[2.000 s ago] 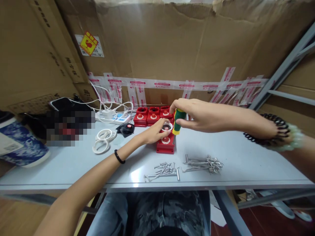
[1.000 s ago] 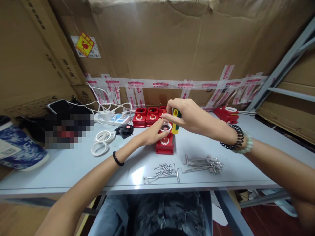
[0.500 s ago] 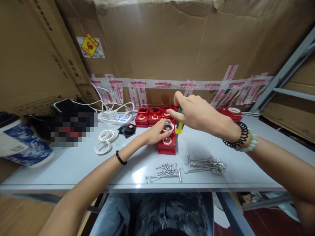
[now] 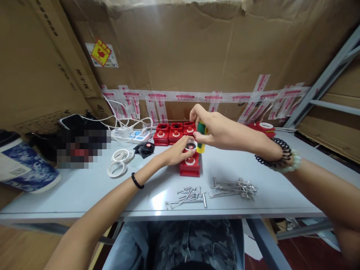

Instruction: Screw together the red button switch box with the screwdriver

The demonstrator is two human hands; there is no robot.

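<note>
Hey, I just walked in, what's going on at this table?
Someone is working on a red box with a round button: the left hand holds it at its ring-topped end. The right hand grips a green-and-yellow screwdriver, its shaft pointing down at the box's right edge. Loose screws and a heap of metal rods lie in front, and three similar boxes stand in a row behind.

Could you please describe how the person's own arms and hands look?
The left hand is bare, with a smooth black band around its wrist. The right hand is also bare, with a coiled black band and a pale green beaded bracelet at its wrist. No sleeves are visible.
</note>
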